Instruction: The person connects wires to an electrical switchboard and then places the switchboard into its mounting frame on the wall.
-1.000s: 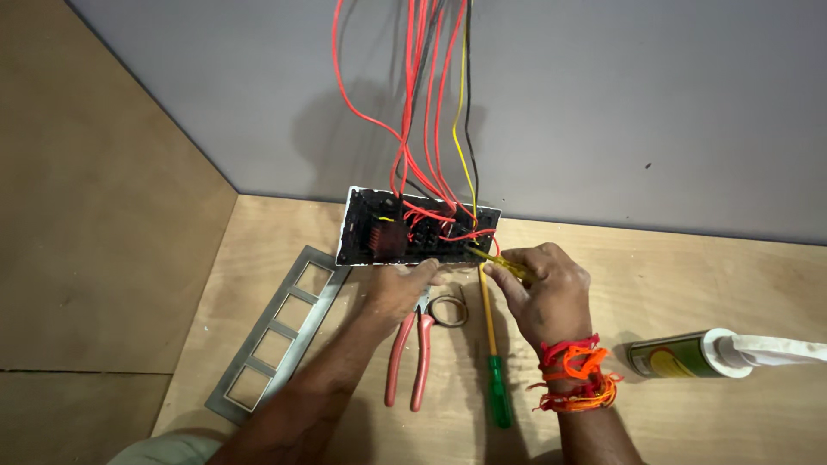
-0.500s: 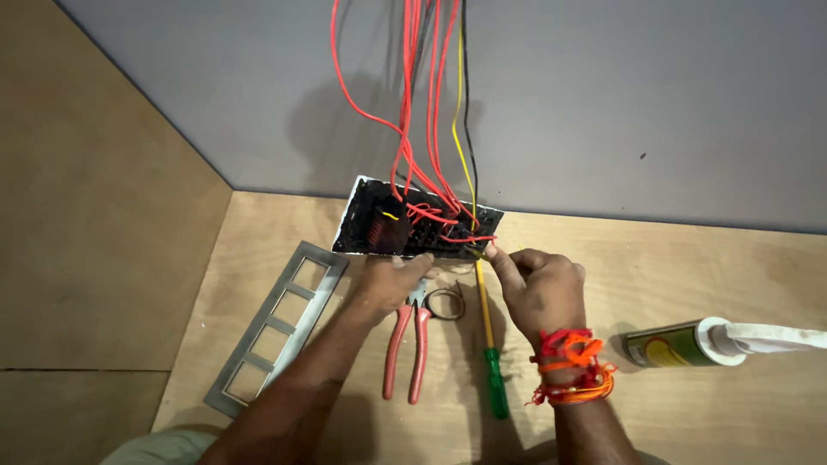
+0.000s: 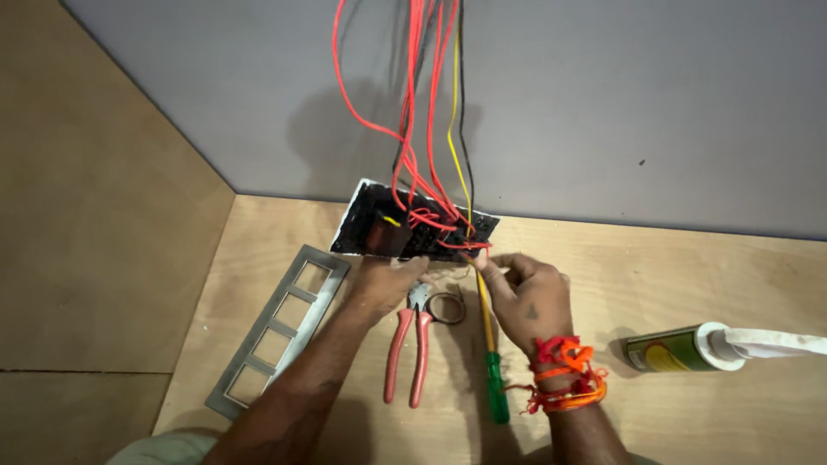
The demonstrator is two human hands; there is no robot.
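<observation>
1. Working mid-frame on the back of a black switch module [image 3: 413, 226], propped on edge where the plywood surface [image 3: 689, 284] meets the grey wall [image 3: 603, 103], with red wires [image 3: 413, 129] trailing to the top edge.
2. Steadying the module's lower edge with the left hand [image 3: 383, 284], fingers curled against it.
3. Pinching a wire end at the module's right corner with the right hand [image 3: 530, 297], fingertips narrowed tight.
4. Likely seating that wire in its terminal; next calling for the green-handled screwdriver [image 3: 493, 379], lying just below, to tighten.
5. Lying unused: red pliers [image 3: 407, 353], tape roll [image 3: 446, 307], metal frame [image 3: 276, 331] lower left, sealant tube [image 3: 680, 347] at right.

right hand [image 3: 527, 297]: shifted left, fingertips pinching at switch plate [image 3: 413, 231] edge | left hand [image 3: 388, 284]: slid lower
</observation>
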